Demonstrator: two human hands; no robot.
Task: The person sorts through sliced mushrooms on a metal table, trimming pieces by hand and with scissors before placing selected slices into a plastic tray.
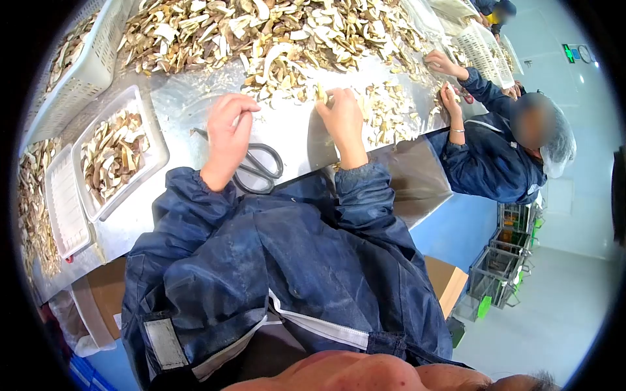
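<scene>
A large heap of dried mushroom slices (280, 39) covers the far part of the metal table. My left hand (228, 133) is over the table near the heap's front edge, fingers bent and thumb a little apart, with nothing visible in it. Between the thumb and fingers of my right hand (342, 120) is a pale mushroom slice (321, 93). Black-handled scissors (264, 166) lie beside my left wrist, partly hidden by it. Smaller pale slices (386, 111) are spread just right of my right hand.
On the left stand a white tray of slices (91, 195), a flat white tray (65, 205) and a tall perforated crate (98, 55). A co-worker (495, 143) in a hair net handles slices at the right. A white basket (486, 52) sits beyond.
</scene>
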